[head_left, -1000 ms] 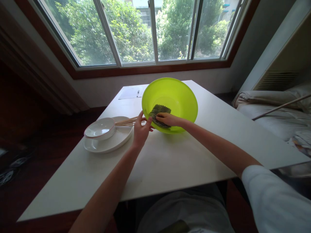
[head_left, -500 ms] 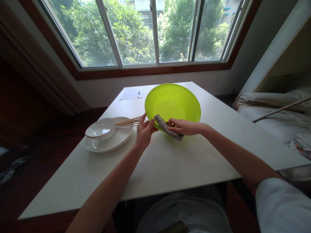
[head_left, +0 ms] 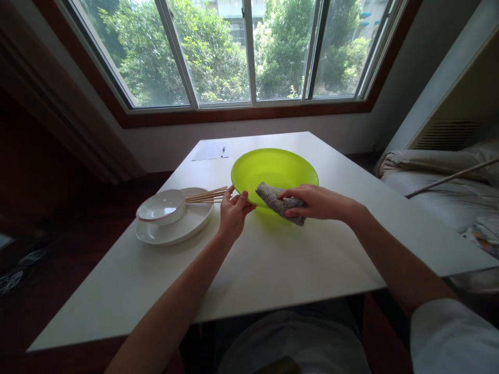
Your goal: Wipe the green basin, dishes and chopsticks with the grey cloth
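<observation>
One gray cloth: across the near rim of the lime-green basin.
Right hand: fingers curled, partly closed over the cloth.
Left hand: thumb and fingers pinching the basin's near-left rim.
Counter: white bowl on a plate, chopsticks beside.

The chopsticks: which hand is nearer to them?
Left. The left hand is beside the chopsticks, holding the green basin; the right hand is farther right, holding the gray cloth.

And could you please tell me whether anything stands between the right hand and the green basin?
Yes: the right hand holds a grey cloth, which comes between it and the near rim of the green basin; nothing else visible stands there.
</observation>
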Demonstrator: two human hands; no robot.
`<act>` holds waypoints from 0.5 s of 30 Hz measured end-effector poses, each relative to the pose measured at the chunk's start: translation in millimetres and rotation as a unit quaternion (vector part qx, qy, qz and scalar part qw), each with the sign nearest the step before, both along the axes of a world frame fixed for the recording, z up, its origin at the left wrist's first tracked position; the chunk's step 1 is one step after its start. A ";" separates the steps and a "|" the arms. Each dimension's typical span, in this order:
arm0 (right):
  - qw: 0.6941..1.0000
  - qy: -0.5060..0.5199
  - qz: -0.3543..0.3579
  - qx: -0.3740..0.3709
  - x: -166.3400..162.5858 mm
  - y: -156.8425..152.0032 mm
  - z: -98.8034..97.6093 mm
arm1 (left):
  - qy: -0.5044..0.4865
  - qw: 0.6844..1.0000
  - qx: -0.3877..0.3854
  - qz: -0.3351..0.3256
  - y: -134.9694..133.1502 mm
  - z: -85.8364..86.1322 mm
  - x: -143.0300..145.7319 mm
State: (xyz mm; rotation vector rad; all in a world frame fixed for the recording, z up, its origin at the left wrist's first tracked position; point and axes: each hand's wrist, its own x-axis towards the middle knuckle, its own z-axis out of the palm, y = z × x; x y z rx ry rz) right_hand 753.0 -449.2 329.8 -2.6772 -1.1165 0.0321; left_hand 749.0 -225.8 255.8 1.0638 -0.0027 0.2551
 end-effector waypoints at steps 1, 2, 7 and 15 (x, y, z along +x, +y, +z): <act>0.999 -0.029 -0.018 -0.014 -0.9 0.4 0.8 | 0.004 1.000 -0.003 0.003 0.1 -0.1 0.4; 0.997 -0.060 -0.037 -0.028 -2.1 1.5 1.3 | 0.007 1.000 -0.006 0.006 0.2 -0.2 0.9; 0.986 -0.139 -0.075 -0.058 -7.1 9.7 0.4 | 0.025 0.999 -0.021 0.019 0.5 -0.7 2.5; 0.985 -0.136 -0.100 -0.044 -14.4 27.3 1.6 | 0.041 0.999 -0.024 0.022 -3.8 -0.9 1.5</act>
